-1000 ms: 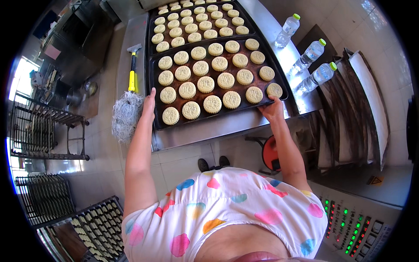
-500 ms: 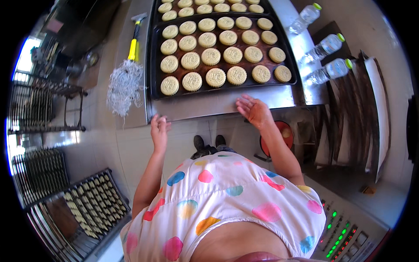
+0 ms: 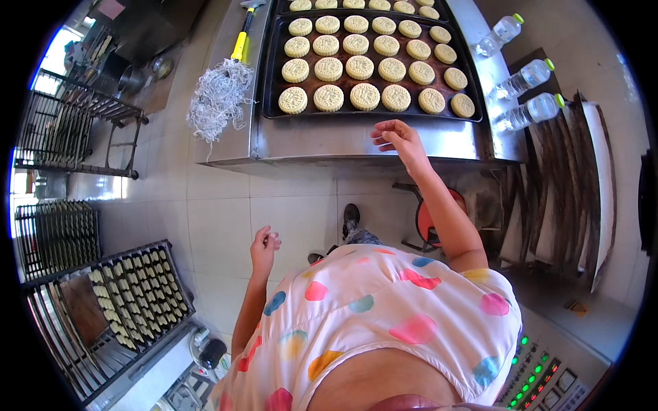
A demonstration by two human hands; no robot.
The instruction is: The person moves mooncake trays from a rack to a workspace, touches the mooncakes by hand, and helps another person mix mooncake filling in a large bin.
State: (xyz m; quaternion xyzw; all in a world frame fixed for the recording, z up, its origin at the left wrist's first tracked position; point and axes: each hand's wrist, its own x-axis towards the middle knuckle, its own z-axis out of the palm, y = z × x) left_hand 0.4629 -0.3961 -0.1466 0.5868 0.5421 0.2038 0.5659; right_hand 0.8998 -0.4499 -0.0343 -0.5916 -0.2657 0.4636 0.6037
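My right hand hovers over the front part of the steel counter, just short of the dark baking tray. Its fingers are loosely bent and apart, with nothing in them. My left hand hangs above the floor, away from the counter, fingers half curled and empty. Rows of round, pale, stamped pastries fill the tray. Behind it lies another tray of the same pastries, cut off by the top edge of the picture.
Left of the tray lie a tangle of pale shreds and a yellow-handled scraper. Three clear bottles line the right. Stacked boards and a red stool stand below right. Racks and a loaded rack stand left; a lit control panel behind.
My left hand has drawn back from the counter's front edge. My body has shifted back and my feet have moved. My right hand has turned, its fingers more bent, staying near the tray.
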